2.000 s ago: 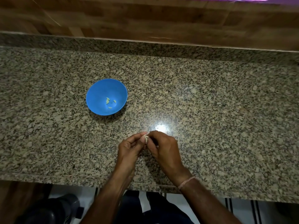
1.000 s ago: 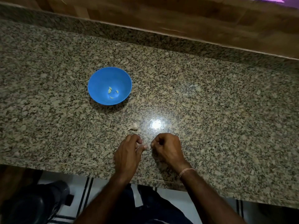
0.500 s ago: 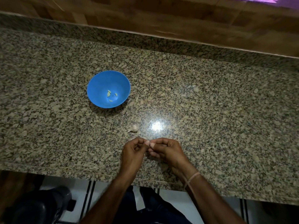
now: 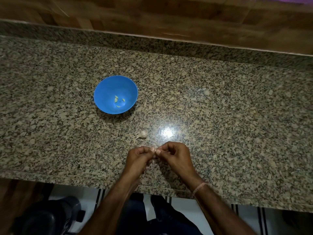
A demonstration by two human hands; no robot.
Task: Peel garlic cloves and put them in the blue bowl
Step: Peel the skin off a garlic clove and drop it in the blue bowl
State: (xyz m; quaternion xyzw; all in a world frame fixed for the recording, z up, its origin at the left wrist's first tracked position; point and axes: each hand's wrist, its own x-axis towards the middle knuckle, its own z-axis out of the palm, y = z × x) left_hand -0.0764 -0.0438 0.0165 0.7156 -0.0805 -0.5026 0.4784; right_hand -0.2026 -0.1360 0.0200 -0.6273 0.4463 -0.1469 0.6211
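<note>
Garlic clove [image 4: 153, 148] is pinched between the curled fingertips of left hand [image 4: 137, 158] and right hand [image 4: 176, 156], wrists low; garlic bulb [image 4: 142, 134] lies just beyond the fingers.

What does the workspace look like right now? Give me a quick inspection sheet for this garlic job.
Surface: granite countertop, glossy, with a light glare beyond the hands.
Job's things: blue bowl upright, three peeled cloves inside. A garlic piece lies on the counter between bowl and hands, touching neither. A garlic clove sits between the fingertips, mostly hidden.
Clutter: nothing seen.
Grips: left hand and right hand meet fingertip to fingertip over the counter's near part, both pinching the clove.
Cables: nothing seen.
Surroundings: wooden wall behind the counter; dark object on the floor at lower left, cannot identify.
</note>
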